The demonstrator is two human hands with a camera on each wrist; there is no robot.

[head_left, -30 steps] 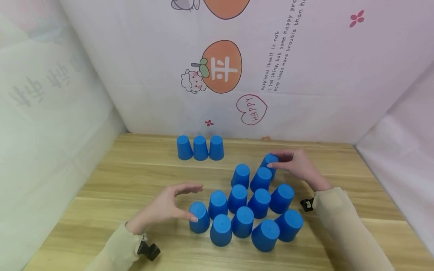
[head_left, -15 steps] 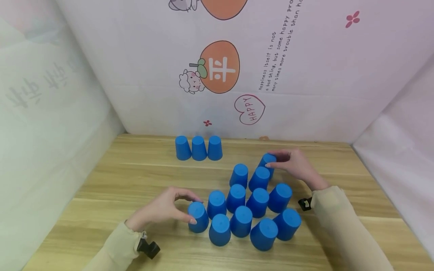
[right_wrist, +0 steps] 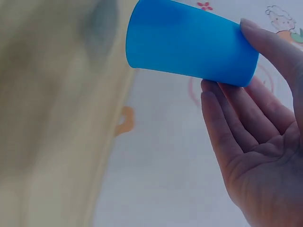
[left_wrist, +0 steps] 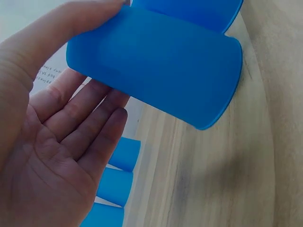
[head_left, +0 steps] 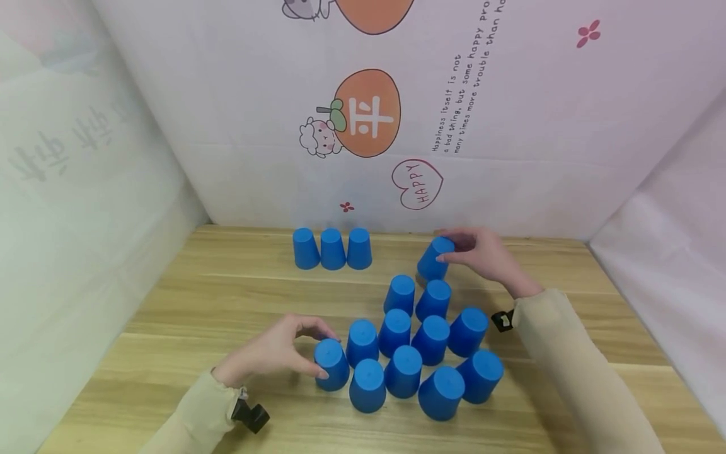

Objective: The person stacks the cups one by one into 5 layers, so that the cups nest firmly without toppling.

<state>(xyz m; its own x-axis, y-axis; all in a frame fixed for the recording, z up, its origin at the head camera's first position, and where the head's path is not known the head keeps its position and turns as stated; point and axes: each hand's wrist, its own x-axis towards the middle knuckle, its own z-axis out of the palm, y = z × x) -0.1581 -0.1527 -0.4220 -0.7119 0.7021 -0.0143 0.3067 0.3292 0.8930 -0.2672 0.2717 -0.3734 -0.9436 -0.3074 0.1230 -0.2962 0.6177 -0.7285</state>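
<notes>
My right hand [head_left: 479,255] pinches an upside-down blue cup [head_left: 433,260] between thumb and fingers, behind the main group of cups. In the right wrist view this cup [right_wrist: 189,42] shows against the printed backdrop, the thumb on its narrow end. At the near left of the group, my left hand [head_left: 278,347] grips another upturned blue cup [head_left: 332,366]. The left wrist view shows that cup [left_wrist: 156,66] close up, thumb along one side and fingers behind it. Several more blue cups, such as the front one [head_left: 442,392], stand upside down between the hands.
Three blue cups [head_left: 332,250] stand upside down in a row at the back of the wooden table [head_left: 227,296]. A white printed cloth [head_left: 255,145] rises behind the table's far edge, with white sheets at both sides. Black wrist mounts sit at both cuffs.
My right hand has raised its cup and carried it back and slightly left, away from the group. The left hand's fingers have closed in around the near-left cup, which stays in place.
</notes>
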